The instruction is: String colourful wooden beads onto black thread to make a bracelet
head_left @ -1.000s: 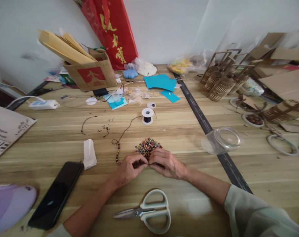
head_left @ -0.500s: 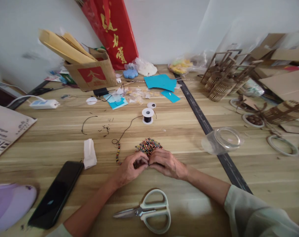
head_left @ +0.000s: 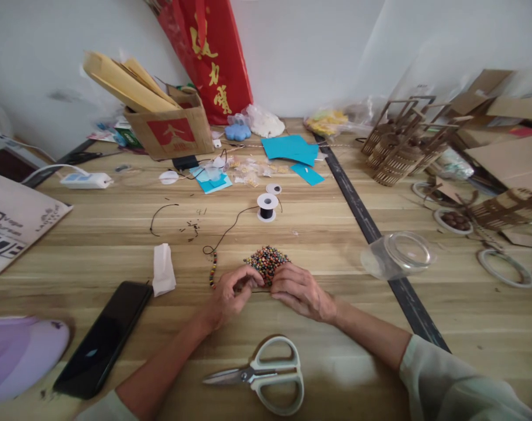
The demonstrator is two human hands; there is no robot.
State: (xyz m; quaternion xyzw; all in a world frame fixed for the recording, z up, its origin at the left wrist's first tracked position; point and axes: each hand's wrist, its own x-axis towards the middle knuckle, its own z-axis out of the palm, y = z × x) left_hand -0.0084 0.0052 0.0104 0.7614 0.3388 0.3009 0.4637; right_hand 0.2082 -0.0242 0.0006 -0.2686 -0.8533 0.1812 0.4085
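A heap of small multicoloured beads [head_left: 268, 261] lies on the table just beyond my fingers. My left hand [head_left: 234, 292] is closed at the near left edge of the heap, its index finger stretched toward the beads. Across from it, my right hand [head_left: 298, 292] is closed in a pinch at the heap's near right side. A short stretch of thin black cord [head_left: 261, 292] shows between the two hands; the fingertips partly hide it. A strung row of beads [head_left: 213, 269] runs behind my left hand, its cord leading back to a white spool of black cord [head_left: 267, 209].
White-handled scissors [head_left: 266, 374] lie in front of me. On the left are a black phone [head_left: 103, 339], folded tissue [head_left: 163, 270] and a lilac object [head_left: 24, 356]. A clear plastic jar [head_left: 397, 256] lies to the right, near woven baskets [head_left: 397, 152]. Blue cards [head_left: 289, 150] lie at the back.
My hands have drawn slightly apart, so a bit of cord shows between them. The left index finger has straightened toward the beads. The view has shifted slightly.
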